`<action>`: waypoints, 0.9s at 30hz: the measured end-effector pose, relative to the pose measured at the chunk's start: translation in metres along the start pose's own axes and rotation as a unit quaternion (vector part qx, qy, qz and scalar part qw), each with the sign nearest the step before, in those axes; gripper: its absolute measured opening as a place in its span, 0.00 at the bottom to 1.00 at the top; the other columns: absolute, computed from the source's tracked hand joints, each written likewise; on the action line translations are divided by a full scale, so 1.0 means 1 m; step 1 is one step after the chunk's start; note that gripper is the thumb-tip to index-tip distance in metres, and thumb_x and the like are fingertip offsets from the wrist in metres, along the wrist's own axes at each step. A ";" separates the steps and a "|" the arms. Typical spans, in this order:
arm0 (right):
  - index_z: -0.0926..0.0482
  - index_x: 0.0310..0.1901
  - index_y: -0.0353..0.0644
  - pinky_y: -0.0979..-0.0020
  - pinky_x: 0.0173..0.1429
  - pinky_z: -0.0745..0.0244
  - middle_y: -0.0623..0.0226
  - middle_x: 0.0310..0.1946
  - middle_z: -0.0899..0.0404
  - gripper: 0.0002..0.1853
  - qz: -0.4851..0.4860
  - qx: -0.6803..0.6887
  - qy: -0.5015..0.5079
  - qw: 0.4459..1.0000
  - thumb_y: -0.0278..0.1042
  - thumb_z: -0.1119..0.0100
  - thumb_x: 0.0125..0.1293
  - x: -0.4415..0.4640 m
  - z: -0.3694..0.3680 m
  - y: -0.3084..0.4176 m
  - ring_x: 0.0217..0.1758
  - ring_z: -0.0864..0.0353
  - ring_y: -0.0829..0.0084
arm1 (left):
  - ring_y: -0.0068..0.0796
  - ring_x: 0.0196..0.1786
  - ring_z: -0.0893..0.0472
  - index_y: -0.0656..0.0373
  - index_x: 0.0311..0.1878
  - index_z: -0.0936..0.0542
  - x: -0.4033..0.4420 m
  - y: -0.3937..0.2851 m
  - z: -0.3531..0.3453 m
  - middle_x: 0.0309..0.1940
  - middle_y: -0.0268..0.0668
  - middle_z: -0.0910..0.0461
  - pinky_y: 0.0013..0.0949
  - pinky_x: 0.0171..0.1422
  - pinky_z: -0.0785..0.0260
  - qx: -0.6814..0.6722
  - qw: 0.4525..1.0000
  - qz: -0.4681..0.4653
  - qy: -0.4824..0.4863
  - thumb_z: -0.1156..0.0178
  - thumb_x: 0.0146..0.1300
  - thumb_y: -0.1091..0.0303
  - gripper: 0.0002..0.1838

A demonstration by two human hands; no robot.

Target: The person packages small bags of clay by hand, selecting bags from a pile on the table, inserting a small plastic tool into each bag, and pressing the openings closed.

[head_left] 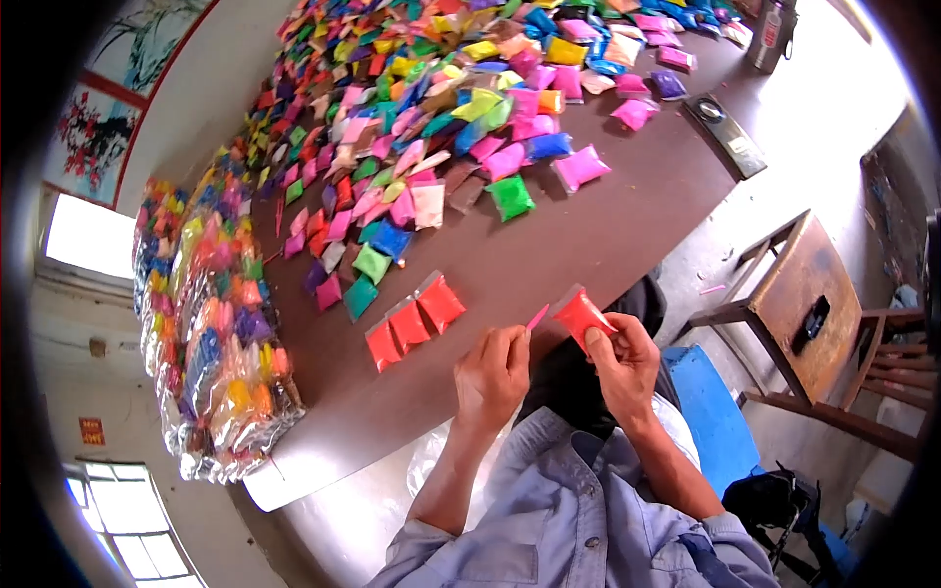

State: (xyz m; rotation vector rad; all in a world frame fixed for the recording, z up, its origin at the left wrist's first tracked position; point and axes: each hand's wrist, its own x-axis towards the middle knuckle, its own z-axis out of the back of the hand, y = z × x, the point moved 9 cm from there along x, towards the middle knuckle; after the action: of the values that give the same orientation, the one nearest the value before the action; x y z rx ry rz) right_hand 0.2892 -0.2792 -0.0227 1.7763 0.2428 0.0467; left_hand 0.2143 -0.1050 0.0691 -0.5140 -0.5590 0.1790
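My left hand [495,367] is closed around a thin pink pointed tool [537,317], with only its tip showing past the fingers. My right hand [622,358] pinches a small clear plastic packet [581,312] filled with something coral-red. The tool's tip is close to the packet's left side, and a narrow gap shows between them. Both hands are over my lap at the table's near edge. To their left, three more coral-red packets [413,321] lie side by side on the brown table [627,230].
A large heap of colourful packets [441,108] covers the far part of the table. Big clear bags of packets [221,333] stand at the left. A metal-looking bar [725,135] and a dark bottle [772,37] lie and stand at right. A wooden chair [809,294] is beyond.
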 end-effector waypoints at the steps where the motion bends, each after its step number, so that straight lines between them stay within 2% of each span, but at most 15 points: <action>1: 0.20 0.51 0.35 0.84 0.31 0.35 0.78 0.31 0.19 0.08 0.002 -0.001 0.006 1.000 0.26 0.35 0.75 0.000 -0.002 0.005 0.29 0.25 0.90 | 0.42 0.27 0.16 0.59 0.40 0.17 -0.001 0.000 0.009 0.32 0.40 0.17 0.38 0.30 0.25 -0.006 1.000 0.002 -0.022 0.29 0.67 0.76 0.04; 2: 0.20 0.51 0.34 0.84 0.33 0.35 0.79 0.31 0.20 0.08 0.000 -0.006 0.016 1.000 0.26 0.34 0.75 0.000 -0.003 0.009 0.30 0.26 0.91 | 0.42 0.27 0.16 0.59 0.40 0.17 -0.003 0.002 0.017 0.32 0.40 0.17 0.38 0.30 0.25 -0.002 1.000 0.008 -0.028 0.29 0.67 0.76 0.04; 4: 0.20 0.50 0.32 0.84 0.34 0.32 0.77 0.28 0.20 0.09 0.018 -0.040 0.018 0.999 0.23 0.33 0.72 0.003 -0.007 0.016 0.30 0.24 0.89 | 0.35 0.28 0.18 0.61 0.39 0.16 -0.009 0.019 0.046 0.30 0.39 0.17 0.35 0.33 0.26 0.021 0.994 0.056 -0.094 0.30 0.67 0.76 0.03; 5: 0.20 0.52 0.31 0.83 0.36 0.29 0.75 0.31 0.18 0.10 0.025 -0.079 0.041 0.996 0.23 0.33 0.72 0.003 -0.011 0.021 0.32 0.22 0.88 | 0.29 0.28 0.20 0.61 0.39 0.16 -0.013 0.032 0.059 0.29 0.38 0.18 0.32 0.33 0.28 0.043 0.989 0.062 -0.125 0.31 0.68 0.75 0.03; 6: 0.20 0.52 0.31 0.83 0.36 0.29 0.75 0.31 0.18 0.10 0.025 -0.079 0.050 0.995 0.23 0.33 0.72 0.004 -0.016 0.023 0.32 0.22 0.88 | 0.27 0.29 0.20 0.61 0.39 0.16 -0.018 0.052 0.074 0.29 0.38 0.18 0.32 0.34 0.28 0.027 0.982 0.120 -0.140 0.32 0.70 0.71 0.05; 8: 0.21 0.55 0.30 0.83 0.39 0.27 0.73 0.35 0.17 0.12 0.039 -0.046 0.058 0.996 0.22 0.34 0.73 0.006 -0.025 0.028 0.36 0.20 0.87 | 0.23 0.30 0.22 0.62 0.38 0.16 -0.029 0.084 0.109 0.28 0.36 0.19 0.31 0.35 0.29 0.052 0.962 0.180 -0.200 0.33 0.72 0.66 0.09; 9: 0.21 0.58 0.30 0.82 0.43 0.24 0.72 0.38 0.17 0.15 0.070 -0.030 0.058 0.995 0.21 0.35 0.73 0.008 -0.033 0.035 0.39 0.19 0.86 | 0.23 0.30 0.22 0.62 0.38 0.16 -0.036 0.104 0.122 0.28 0.36 0.19 0.31 0.35 0.29 0.055 0.960 0.184 -0.205 0.33 0.72 0.66 0.09; 11: 0.21 0.59 0.29 0.82 0.43 0.24 0.72 0.38 0.16 0.15 0.058 -0.023 0.076 0.995 0.21 0.35 0.74 0.010 -0.044 0.038 0.39 0.19 0.86 | 0.21 0.32 0.21 0.62 0.41 0.14 -0.068 0.161 0.153 0.30 0.34 0.17 0.31 0.37 0.27 0.073 0.920 0.277 -0.266 0.33 0.72 0.65 0.09; 17: 0.20 0.59 0.29 0.82 0.41 0.23 0.71 0.36 0.15 0.14 0.031 -0.060 0.141 0.988 0.22 0.37 0.74 0.011 -0.087 0.037 0.36 0.18 0.86 | 0.24 0.33 0.21 0.63 0.42 0.14 -0.117 0.220 0.191 0.32 0.35 0.15 0.32 0.40 0.27 0.107 0.898 0.321 -0.280 0.33 0.72 0.65 0.10; 24: 0.19 0.59 0.31 0.81 0.38 0.24 0.70 0.36 0.15 0.15 0.033 -0.079 0.200 0.976 0.23 0.37 0.74 0.003 -0.149 0.031 0.36 0.18 0.86 | 0.29 0.36 0.17 0.62 0.43 0.13 -0.114 0.225 0.186 0.34 0.37 0.13 0.34 0.43 0.25 0.106 0.899 0.346 -0.248 0.32 0.71 0.66 0.09; 27: 0.19 0.59 0.33 0.77 0.38 0.21 0.63 0.37 0.12 0.15 0.048 -0.097 0.240 0.965 0.25 0.35 0.73 -0.005 -0.185 0.029 0.37 0.15 0.83 | 0.30 0.36 0.17 0.63 0.42 0.13 -0.116 0.231 0.186 0.34 0.39 0.13 0.34 0.44 0.25 0.084 0.897 0.356 -0.249 0.32 0.70 0.66 0.09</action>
State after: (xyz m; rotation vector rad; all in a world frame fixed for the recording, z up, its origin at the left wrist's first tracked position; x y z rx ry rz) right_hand 0.2580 -0.1081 0.0467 1.5585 0.4823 0.5577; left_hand 0.0095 0.1361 0.0331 -0.4856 -0.8255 1.0754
